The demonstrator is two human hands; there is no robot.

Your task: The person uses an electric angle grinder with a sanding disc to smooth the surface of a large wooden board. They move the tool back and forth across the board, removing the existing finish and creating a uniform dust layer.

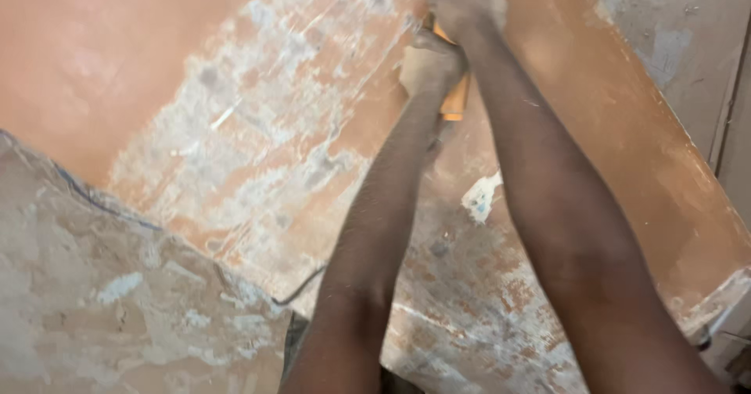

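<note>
Both dusty hands grip an orange power tool (454,97): the left hand (429,67) nearer, the right hand (469,7) farther up, over a patchy, filler-smeared orange-brown wooden board (258,143).

Both arms stretched fwd, left hand (429,64) & right hand (469,4) clenched.

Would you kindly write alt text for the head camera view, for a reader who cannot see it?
Two bare arms reach forward, the left hand and right hand both gripping an orange power tool pressed to a large reddish-brown board. The board's surface shows pale, scuffed patches, and a thin dark cord trails below the arms.
</note>
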